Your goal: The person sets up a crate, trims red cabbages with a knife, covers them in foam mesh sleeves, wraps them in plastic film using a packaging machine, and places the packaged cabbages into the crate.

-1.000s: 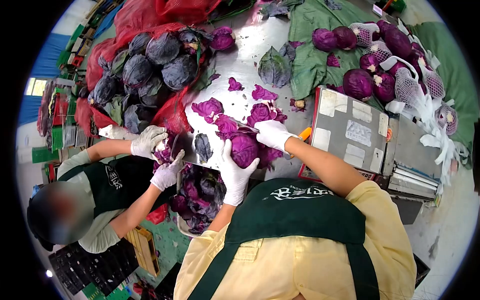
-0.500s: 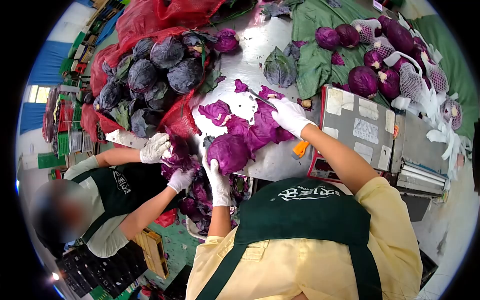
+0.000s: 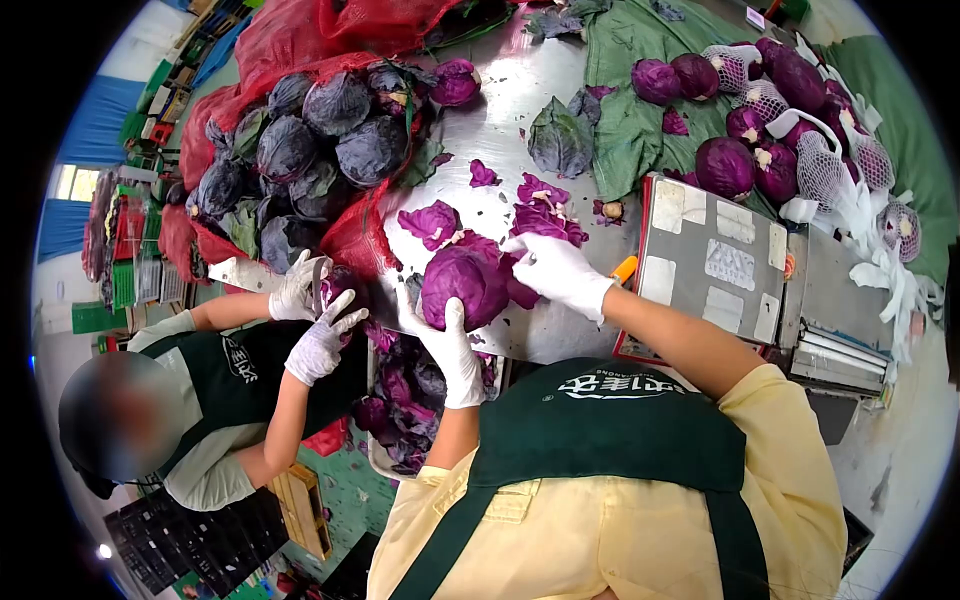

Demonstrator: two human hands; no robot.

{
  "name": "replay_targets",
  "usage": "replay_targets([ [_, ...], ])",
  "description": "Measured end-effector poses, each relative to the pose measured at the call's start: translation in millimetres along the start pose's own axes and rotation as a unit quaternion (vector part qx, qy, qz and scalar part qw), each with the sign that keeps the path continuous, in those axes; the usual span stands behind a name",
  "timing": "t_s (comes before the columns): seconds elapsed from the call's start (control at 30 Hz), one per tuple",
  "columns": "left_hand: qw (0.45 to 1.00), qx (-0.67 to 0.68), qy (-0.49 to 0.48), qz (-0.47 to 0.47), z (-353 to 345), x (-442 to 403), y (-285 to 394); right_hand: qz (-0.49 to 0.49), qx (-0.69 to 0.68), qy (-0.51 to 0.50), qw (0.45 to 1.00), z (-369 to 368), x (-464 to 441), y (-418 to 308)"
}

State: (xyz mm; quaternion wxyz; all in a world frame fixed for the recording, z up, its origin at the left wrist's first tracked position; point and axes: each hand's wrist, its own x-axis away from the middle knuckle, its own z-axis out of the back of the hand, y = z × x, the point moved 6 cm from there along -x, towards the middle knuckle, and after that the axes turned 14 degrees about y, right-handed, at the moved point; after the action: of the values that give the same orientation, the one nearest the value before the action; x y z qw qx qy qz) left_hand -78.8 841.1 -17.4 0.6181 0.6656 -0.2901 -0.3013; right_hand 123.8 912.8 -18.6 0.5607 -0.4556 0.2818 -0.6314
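Note:
My gloved left hand [image 3: 450, 350] cups a round red cabbage [image 3: 464, 287] from below, thumb against its near side. My gloved right hand [image 3: 562, 274] is closed at the cabbage's right, by a loose purple leaf [image 3: 522, 290]. From behind its wrist sticks the orange handle [image 3: 625, 269] of a knife; the blade cannot be made out now. Peeled outer leaves [image 3: 545, 212] lie beyond my hands on the metal table [image 3: 490, 130]. At my left a co-worker's gloved hands [image 3: 318, 330] hold another cabbage [image 3: 340, 287].
A red mesh sack [image 3: 365, 235] spills dark unpeeled cabbages [image 3: 285, 150] at the left. Below the table edge stands a bin of leaves [image 3: 405, 400]. On the right are a grey scale-like machine [image 3: 715, 255] and peeled cabbages [image 3: 725, 168], some in white foam nets [image 3: 822, 170], on green cloth.
My right hand has come nearer to me and left, turning so the knife blade no longer shows. The cabbage in my left hand has turned and shifted slightly. The co-worker's fingers have spread.

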Motion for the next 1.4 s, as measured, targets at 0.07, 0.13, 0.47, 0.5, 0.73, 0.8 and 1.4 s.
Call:
replay_targets([
  [0.07,1.0,-0.022,0.01,-0.001,0,1,4,-0.05,-0.065,-0.019,0.996,3,13,-15],
  [0.13,0.999,-0.024,0.028,-0.016,-6,7,14,-0.147,-0.167,-0.091,0.971,-9,34,-31],
  [0.47,0.994,-0.033,-0.004,-0.101,-15,9,40,-0.083,-0.154,-0.105,0.979,-26,15,3],
  [0.5,0.999,0.007,0.001,-0.035,-16,8,40,-0.033,-0.102,-0.075,0.991,-12,11,-4],
  [0.73,0.838,0.316,-0.088,0.437,-20,7,-12,0.103,0.197,0.119,0.968,80,-31,-21],
  [0.8,0.81,0.333,-0.098,0.472,-26,14,-4,0.105,0.131,0.081,0.982,72,-9,-50],
  [1.4,0.922,0.229,-0.022,0.312,-7,-1,-7,0.127,0.088,0.125,0.98,42,-12,-40],
])
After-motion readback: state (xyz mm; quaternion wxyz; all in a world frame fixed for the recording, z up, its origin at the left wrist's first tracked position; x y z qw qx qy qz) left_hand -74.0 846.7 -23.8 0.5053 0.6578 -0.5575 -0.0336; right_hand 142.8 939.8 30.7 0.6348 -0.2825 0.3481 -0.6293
